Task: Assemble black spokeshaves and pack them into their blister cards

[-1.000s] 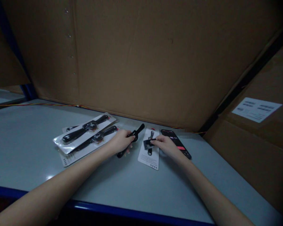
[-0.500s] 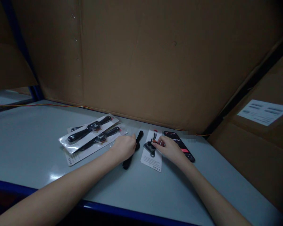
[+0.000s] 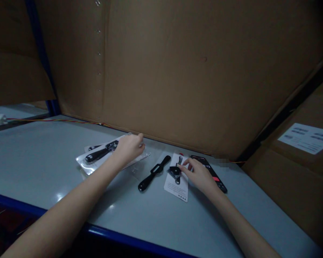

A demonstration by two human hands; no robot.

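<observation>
Lying flat on the grey tabletop (image 3: pixel 43 157), the black two-handled tool (image 3: pixel 152 175) is free of both my hands, between the packaged tools (image 3: pixel 98 156) on the left and the printed card (image 3: pixel 174 187) on the right. Its long axis slants, one handle toward the near left, the other toward the far right, with a slot in the middle. I judge it stiff and fairly light, its gloss a little slippery, so the narrow neck beside the slot looks a surer hold than a smooth handle end. My left hand (image 3: pixel 130 147) is above the packaged tools, fingers curled in narrow; I cannot tell whether they hold anything. On my right hand (image 3: pixel 201 175), thumb and forefinger are close together at the edge of a small dark piece (image 3: pixel 174 171) over the card; whether they pinch it, I cannot tell. It seems light and hard, best taken by its sides; which way it points is too dim to read.
</observation>
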